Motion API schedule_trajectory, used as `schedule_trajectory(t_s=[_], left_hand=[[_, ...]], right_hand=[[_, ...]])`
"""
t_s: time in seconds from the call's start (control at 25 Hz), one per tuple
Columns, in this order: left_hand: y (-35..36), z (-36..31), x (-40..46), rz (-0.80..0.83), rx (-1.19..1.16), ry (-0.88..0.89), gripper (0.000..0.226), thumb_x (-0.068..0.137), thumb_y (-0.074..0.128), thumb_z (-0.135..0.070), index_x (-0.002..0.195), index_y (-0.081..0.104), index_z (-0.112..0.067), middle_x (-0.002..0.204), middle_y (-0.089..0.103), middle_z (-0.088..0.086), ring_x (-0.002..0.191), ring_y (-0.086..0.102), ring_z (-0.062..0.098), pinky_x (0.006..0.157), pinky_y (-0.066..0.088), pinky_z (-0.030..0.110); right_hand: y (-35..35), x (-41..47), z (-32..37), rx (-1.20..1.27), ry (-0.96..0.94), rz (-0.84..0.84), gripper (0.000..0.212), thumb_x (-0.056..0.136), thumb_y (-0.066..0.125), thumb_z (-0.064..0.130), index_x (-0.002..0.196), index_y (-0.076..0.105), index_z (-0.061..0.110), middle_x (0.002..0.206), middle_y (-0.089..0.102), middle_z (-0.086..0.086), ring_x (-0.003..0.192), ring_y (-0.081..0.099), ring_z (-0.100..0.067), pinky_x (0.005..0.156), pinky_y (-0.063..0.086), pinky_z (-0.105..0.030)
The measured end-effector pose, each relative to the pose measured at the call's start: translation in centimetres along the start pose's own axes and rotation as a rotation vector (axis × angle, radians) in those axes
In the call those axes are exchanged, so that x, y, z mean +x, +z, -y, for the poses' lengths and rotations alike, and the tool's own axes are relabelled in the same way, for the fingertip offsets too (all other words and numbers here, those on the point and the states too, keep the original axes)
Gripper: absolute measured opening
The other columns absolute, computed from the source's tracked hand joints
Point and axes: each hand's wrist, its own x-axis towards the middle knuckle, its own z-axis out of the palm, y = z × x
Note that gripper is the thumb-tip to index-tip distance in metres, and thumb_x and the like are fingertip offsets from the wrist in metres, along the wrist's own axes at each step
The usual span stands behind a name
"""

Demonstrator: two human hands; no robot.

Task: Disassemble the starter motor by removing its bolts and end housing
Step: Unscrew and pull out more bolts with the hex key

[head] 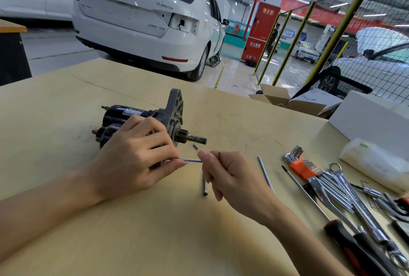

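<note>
The starter (141,121) is laid on its side on the table (110,231), left of centre, with the pinion shaft (194,139) pointed right and the grey end housing (174,107) stood upright behind it. The solenoid end is turned to the left.

The left hand (130,158) is rested over the near side of the starter, fingers curled against the body. A thin bolt (188,160) is seen emerging from under these fingers, roughly level, running to the right. Its far end is pinched by the fingertips of the right hand (230,176), thumb and forefinger closed narrowly on it, remaining fingers curled loosely beneath. Whether the left fingers grip the bolt or only the starter cannot be told.

A second long bolt (265,174) is laid loose on the table just right of the right hand. A short dark pin (205,185) is partly hidden below the right fingers. A small screw (195,146) is noted beside the shaft tip.

At the right edge, a hex key set (303,165) in an orange holder, spanners (345,189) and a screwdriver (345,238) with a black and red handle are grouped. A white box (371,114) and a wipes pack (376,163) are placed behind them. A white car (143,21) is parked beyond the table.
</note>
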Motion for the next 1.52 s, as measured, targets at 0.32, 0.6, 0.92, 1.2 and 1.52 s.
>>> schedule_trajectory(t_s=[0.32,0.6,0.92,1.2,1.52], left_hand=[[0.1,0.1,0.2,0.003,-0.004,-0.002,0.035,0.098,0.059,-0.043,0.077,0.074,-0.02,0.078,0.067,-0.009,0.091,0.053,0.018,0.079,0.038,0.035],[-0.2,0.0,0.1,-0.003,-0.03,-0.009,0.034,0.097,0.059,-0.041,0.075,0.072,-0.019,0.078,0.067,-0.008,0.09,0.054,0.018,0.078,0.039,0.036],[-0.2,0.0,0.2,0.001,-0.034,0.0,0.036,0.098,0.057,-0.041,0.074,0.071,-0.018,0.076,0.066,-0.007,0.089,0.054,0.019,0.077,0.038,0.036],[-0.2,-0.1,0.1,0.006,-0.048,-0.012,0.036,0.097,0.059,-0.044,0.078,0.074,-0.018,0.078,0.068,-0.007,0.09,0.054,0.019,0.079,0.036,0.035],[0.0,0.0,0.0,-0.03,-0.038,-0.006,0.042,0.099,0.056,-0.042,0.071,0.072,-0.017,0.076,0.067,-0.008,0.087,0.053,0.018,0.079,0.033,0.034]], right_hand=[[0.6,0.0,0.0,-0.023,-0.055,-0.038,0.049,0.098,0.04,0.054,0.065,0.052,0.02,0.045,0.05,0.008,0.04,0.047,-0.004,0.048,0.036,-0.015],[0.9,-0.4,0.5,0.356,-0.04,0.12,0.044,0.084,0.033,0.049,0.067,0.049,0.012,0.051,0.045,0.002,0.049,0.048,-0.017,0.049,0.035,-0.031],[1.3,-0.2,0.2,0.322,-0.116,0.024,0.027,0.081,0.034,0.014,0.074,0.06,0.013,0.052,0.051,-0.004,0.047,0.048,-0.015,0.047,0.037,-0.022],[1.2,-0.2,-0.1,0.089,-0.142,-0.044,0.028,0.087,0.032,0.016,0.081,0.059,0.022,0.057,0.053,0.0,0.049,0.051,-0.016,0.051,0.043,-0.038],[1.1,-0.3,0.2,-0.106,-0.195,-0.108,0.023,0.094,0.036,0.023,0.095,0.058,0.024,0.059,0.057,-0.002,0.053,0.053,-0.016,0.055,0.045,-0.039]])
